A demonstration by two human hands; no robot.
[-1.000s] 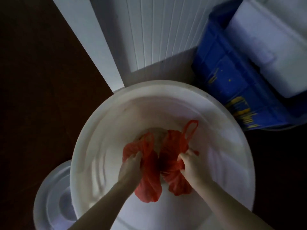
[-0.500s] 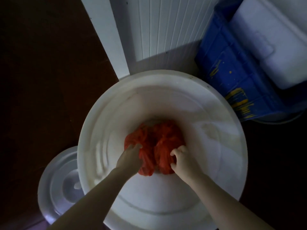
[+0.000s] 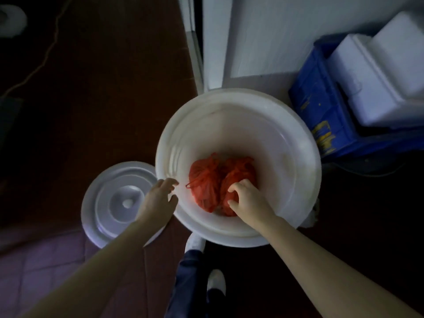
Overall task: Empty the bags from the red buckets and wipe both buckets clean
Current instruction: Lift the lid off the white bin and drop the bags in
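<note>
Two red plastic bags lie side by side at the bottom of a large white bucket: the left bag with its loop handles loose, the right bag partly under my hand. My right hand is inside the bucket with its fingers curled over the right bag. My left hand hovers at the bucket's left rim, fingers spread and relaxed, holding nothing. No red bucket is in view.
The bucket's white lid lies on the floor to the left. A blue crate holding white foam boxes stands at the right. A white wall panel rises behind. My shoes stand just below the bucket.
My left hand has let go of the left bag and drawn back to the bucket's rim. Both bags have dropped to the bottom. The camera has pulled back and up.
</note>
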